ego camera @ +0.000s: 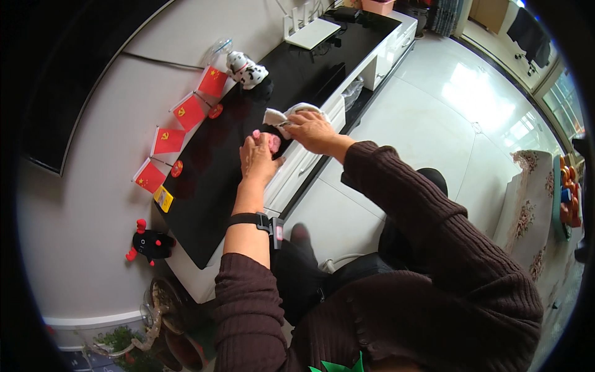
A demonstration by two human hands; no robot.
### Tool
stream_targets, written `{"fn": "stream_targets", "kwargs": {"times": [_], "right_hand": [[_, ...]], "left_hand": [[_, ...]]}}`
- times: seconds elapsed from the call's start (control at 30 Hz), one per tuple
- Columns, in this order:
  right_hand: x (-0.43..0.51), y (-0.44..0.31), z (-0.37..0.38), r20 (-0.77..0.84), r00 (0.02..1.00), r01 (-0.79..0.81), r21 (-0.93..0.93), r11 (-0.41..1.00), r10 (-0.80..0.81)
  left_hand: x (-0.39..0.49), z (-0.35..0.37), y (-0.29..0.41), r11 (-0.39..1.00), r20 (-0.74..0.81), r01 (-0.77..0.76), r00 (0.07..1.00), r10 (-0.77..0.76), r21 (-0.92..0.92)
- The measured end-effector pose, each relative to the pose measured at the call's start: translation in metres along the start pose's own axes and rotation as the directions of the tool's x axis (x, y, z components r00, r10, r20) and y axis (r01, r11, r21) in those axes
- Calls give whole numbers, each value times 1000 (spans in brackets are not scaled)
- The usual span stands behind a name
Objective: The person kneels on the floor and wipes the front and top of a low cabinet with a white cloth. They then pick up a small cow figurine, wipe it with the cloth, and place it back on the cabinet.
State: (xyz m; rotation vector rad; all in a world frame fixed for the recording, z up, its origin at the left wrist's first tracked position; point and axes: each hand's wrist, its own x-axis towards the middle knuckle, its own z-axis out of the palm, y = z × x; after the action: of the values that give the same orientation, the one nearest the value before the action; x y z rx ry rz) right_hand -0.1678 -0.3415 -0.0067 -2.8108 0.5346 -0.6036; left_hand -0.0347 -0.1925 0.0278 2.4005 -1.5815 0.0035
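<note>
My left hand (257, 160) grips a small pink object (275, 143) over the front edge of a glossy black cabinet top (209, 204). The fingers cover much of it, so its kind cannot be told. Just to its right, my right hand (310, 131) holds a folded white cloth (302, 109), bunched under the fingers near the same edge. Beyond both hands stands a black-and-white spotted dog figurine (248, 72), upright on the black surface.
Small red flags on stands (188, 111) line the wall side, with a yellow box (163, 199) near them. A white router (312, 33) sits at the far end. A black-and-red plush toy (151, 242) and a potted plant (158, 321) are at lower left. White drawers (290, 179) face the tiled floor (418, 121).
</note>
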Motion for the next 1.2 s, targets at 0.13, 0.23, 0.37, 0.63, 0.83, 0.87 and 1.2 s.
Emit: {"fn": "stream_targets", "kwargs": {"times": [0.13,0.23,0.37,0.63,0.83,0.87,1.2], "right_hand": [[-1,1,-8,11,999,38,-2,999,-38],[0,10,-10,17,995,94,8,996,-94],[11,39,-8,17,993,121,-32,992,-120],[30,137,-11,-181,972,-162,-43,986,152],[7,184,-33,-380,835,-210,447,870,397],[-4,189,-40,-378,828,-242,424,872,414],[-166,172,-109,146,753,-523,724,449,641]], "left_hand": [[2,-6,2,998,38,40,999,-38,-47],[6,-4,-4,994,58,44,998,-39,-100],[14,-1,-16,989,64,-42,997,52,-145],[25,-11,-27,963,162,-45,983,90,-265],[23,-4,-23,968,24,-160,986,168,-191],[23,-4,-23,964,1,-180,983,184,-196],[124,38,24,921,-115,-331,943,313,-205]]}}
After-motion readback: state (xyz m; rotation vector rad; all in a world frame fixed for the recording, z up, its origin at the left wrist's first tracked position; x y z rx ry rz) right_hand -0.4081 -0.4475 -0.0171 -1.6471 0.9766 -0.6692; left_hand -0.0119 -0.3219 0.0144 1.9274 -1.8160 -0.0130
